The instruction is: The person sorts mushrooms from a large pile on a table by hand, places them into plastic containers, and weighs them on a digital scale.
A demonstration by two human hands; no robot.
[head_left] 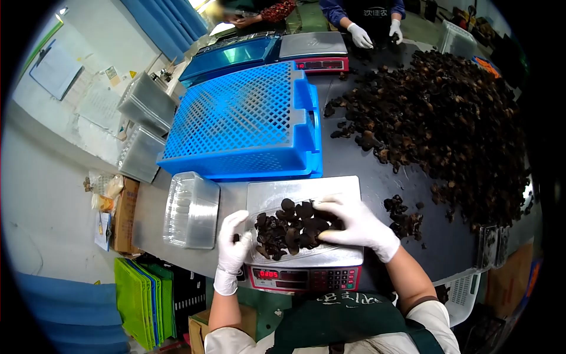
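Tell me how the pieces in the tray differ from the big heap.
The tray portion is small; the heap is far larger. The tray portion sits in a clear tray on the near scale; the heap lies loose on the table. The right hand is at the tray portion; neither of this person's hands is at the heap. Both are dark, uneven pieces.

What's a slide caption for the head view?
Gloved left hand and right hand at a clear tray of dark pieces on a scale, near a larger heap.

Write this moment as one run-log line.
left hand: at left end of clear tray | right hand: at dark pieces in tray's right end | tray: on scale
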